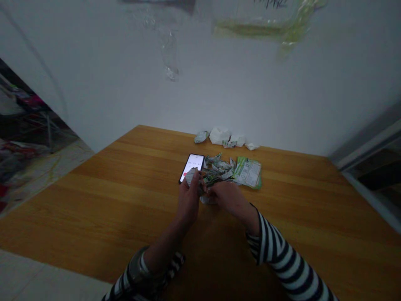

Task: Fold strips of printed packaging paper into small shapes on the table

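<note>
My left hand [189,196] and my right hand [228,196] meet over the wooden table [109,196]. Both have their fingers pinched on a small folded piece of printed paper [191,175] that sticks up above the left fingers. Just beyond the hands lies a heap of several folded paper pieces [217,171]. A smartphone [192,166] with a lit screen lies flat beside the left fingertips. A green and white printed sheet [249,172] rests to the right of the heap.
Several crumpled white paper bits [224,137] lie along the table's far edge against a white wall. A clear plastic bag [266,19] hangs on the wall above. Cluttered floor shows at left, a window frame [369,146] at right.
</note>
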